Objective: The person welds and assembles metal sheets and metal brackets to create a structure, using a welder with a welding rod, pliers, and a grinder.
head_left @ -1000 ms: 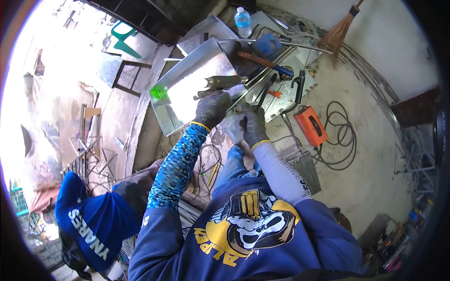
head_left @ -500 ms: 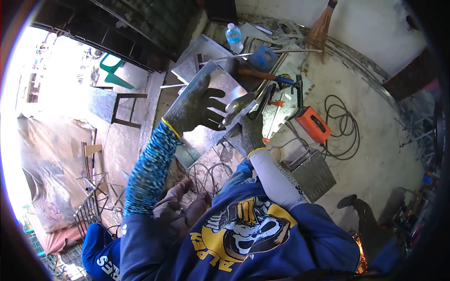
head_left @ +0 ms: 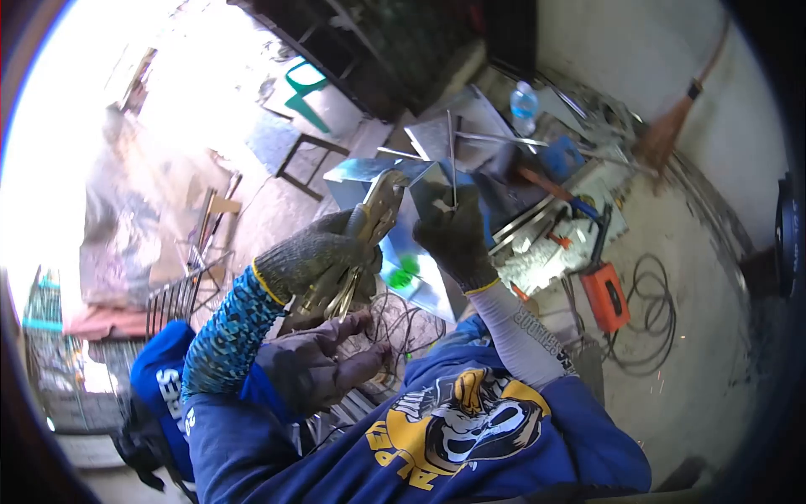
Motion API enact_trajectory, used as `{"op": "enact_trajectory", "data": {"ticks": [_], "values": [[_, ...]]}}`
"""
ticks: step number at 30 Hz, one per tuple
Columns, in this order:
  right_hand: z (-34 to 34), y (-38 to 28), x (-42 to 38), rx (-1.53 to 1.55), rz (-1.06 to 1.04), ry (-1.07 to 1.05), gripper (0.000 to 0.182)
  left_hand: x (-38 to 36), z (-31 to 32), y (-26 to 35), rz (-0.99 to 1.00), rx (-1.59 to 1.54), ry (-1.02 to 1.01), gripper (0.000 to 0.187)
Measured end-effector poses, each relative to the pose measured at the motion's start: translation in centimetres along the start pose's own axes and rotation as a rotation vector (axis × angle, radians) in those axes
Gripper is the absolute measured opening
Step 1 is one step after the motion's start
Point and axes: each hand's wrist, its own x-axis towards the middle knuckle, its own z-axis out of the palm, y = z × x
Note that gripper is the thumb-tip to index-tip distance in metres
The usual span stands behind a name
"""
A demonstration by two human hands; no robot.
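Note:
My left hand (head_left: 315,256), in a dark glove with a yellow cuff, is closed around metal locking pliers (head_left: 378,206), their jaws pointing up toward the sheet-metal piece. My right hand (head_left: 460,239), also gloved, has its fingers closed at the lower end of a thin metal rod (head_left: 452,151) that stands nearly upright. Behind and between both hands is the shiny bent sheet-metal piece (head_left: 432,281), with a green glare spot on it. Below my left hand, more metal handles or rods show, partly hidden.
A water bottle (head_left: 523,109), a hammer (head_left: 558,191) and metal sheets lie beyond my hands. An orange-red machine (head_left: 604,296) and coiled cable (head_left: 651,315) are on the floor at right. A broom (head_left: 667,134) leans back right. A co-worker in blue (head_left: 164,391) is at lower left.
The view has swung, shifting the surroundings right. My left hand, open over the sheet before, has closed on the pliers. My right hand has risen with the upright rod.

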Motion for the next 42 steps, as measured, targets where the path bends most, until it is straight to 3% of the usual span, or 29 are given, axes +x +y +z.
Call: {"op": "enact_trajectory", "data": {"ticks": [3,6,8,10,12,14,17,20,24,26,28,30,32,38,42], "values": [[4.3,-7.9,-0.7,-0.021,-0.105,-0.149,0.042,-6.1,0.4,0.3,0.072,0.184,0.324,0.057],[6.1,-12.2,-0.7,-0.061,-0.203,-0.247,0.036,-11.1,1.6,0.1,0.196,0.133,0.456,0.060],[5.2,-14.6,-0.5,-0.175,-0.098,-0.204,0.031,-13.1,2.5,-2.3,0.304,0.146,0.498,0.063],[2.3,-15.0,-0.1,-0.249,-0.323,-0.096,0.022,-13.8,5.5,-3.2,0.391,-0.273,0.594,0.065],[-1.5,-15.5,-0.2,-0.016,-0.285,-0.054,0.015,-12.6,6.3,-6.2,0.553,-0.278,0.697,0.060],[-5.8,-16.1,-0.7,-0.369,-0.439,0.163,0.011,-9.7,7.3,-9.2,0.711,-0.568,0.505,0.056],[-10.4,-16.1,-2.3,-0.324,-0.325,0.331,0.011,-3.5,8.2,-12.8,0.917,-0.863,0.384,0.047],[-12.0,-14.8,-4.6,-0.378,-0.142,0.432,0.016,1.2,8.6,-14.2,0.868,-0.954,0.413,0.047],[-14.1,-12.5,-7.3,-0.482,-0.066,0.381,0.009,6.4,9.3,-16.2,0.864,-0.946,0.395,0.050],[-14.4,-12.6,-8.8,-0.544,0.002,0.391,0.009,7.7,9.1,-17.5,0.957,-0.858,0.401,0.043],[-14.7,-12.1,-9.3,-0.631,0.090,0.415,0.012,7.3,9.3,-17.6,0.873,-0.776,0.486,0.048],[-15.5,-11.5,-10.1,-0.667,0.161,0.420,0.016,6.7,10.1,-17.2,0.867,-0.911,0.375,0.050],[-16.7,-9.9,-10.8,-0.661,0.181,0.473,0.009,6.5,10.1,-17.5,0.870,-0.971,0.361,0.050],[-18.0,-5.8,-11.1,-0.608,0.313,0.419,0.012,6.3,8.5,-18.8,0.767,-1.057,0.371,0.048],[-17.1,-4.7,-9.9,-0.649,0.434,0.308,0.016,6.5,8.0,-19.2,0.811,-1.155,0.344,0.056]]}}
